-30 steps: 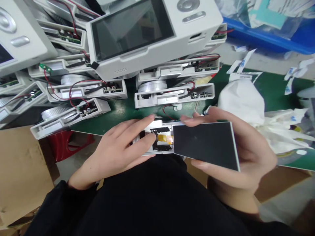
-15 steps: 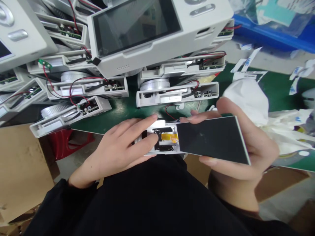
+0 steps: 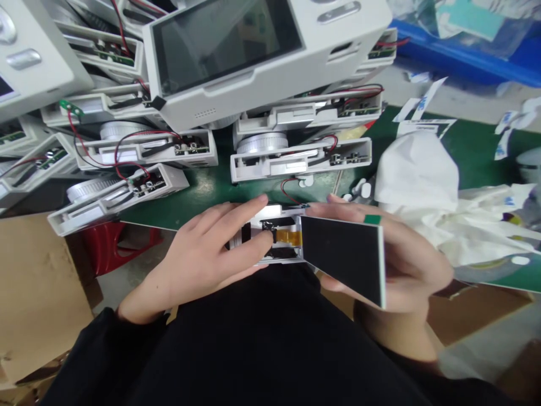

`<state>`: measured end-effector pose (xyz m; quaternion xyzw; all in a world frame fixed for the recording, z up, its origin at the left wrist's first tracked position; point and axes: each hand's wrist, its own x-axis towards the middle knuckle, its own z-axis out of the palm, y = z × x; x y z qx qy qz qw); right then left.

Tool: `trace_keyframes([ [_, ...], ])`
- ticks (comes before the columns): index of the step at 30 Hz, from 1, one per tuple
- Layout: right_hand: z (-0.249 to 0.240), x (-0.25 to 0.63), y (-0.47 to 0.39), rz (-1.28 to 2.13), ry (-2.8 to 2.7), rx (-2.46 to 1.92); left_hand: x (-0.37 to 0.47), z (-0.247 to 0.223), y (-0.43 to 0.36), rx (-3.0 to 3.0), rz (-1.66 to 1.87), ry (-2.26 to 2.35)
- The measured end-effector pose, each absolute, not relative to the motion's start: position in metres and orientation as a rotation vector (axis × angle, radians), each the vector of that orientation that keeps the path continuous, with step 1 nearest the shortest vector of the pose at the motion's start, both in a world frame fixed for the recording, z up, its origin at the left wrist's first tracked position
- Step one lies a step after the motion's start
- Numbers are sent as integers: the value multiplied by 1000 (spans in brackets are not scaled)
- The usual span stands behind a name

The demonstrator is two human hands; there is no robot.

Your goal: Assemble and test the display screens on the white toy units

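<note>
Head cam: black screen panel (image 3: 344, 259) tilted at R end of open white housing (image 3: 267, 212), orange flex cable (image 3: 289, 237) running btwn; all at near edge of green bench (image 3: 207, 190), can't tell if resting on it. R hand (image 3: 416, 268) pinching screen panel by long edges. L hand (image 3: 207, 254) w/ fingers fanned, clasping open white housing, one fingertip just beside flex cable. Beyond: opened camera shells (image 3: 301, 160) w/ red/blk wires, white camera (image 3: 274, 93) on top, display up. Far R: blue bin (image 3: 469, 59). Low L: cardboard (image 3: 38, 282).
</note>
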<state>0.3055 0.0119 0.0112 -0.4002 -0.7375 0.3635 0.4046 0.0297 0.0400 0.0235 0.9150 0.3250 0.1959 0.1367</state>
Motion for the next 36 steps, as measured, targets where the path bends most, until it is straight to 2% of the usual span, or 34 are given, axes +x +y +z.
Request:
trace_keyframes([
  [3,11,303,19,883,-1845,-890,30,23,40,2654,557,952],
  [11,17,301,19,889,-1957,-987,30,21,39,2650,572,963],
  [17,23,303,27,734,-2109,-899,31,19,35,2632,581,1001],
  [36,36,300,43,638,-2393,-865,27,15,36,2552,577,965],
])
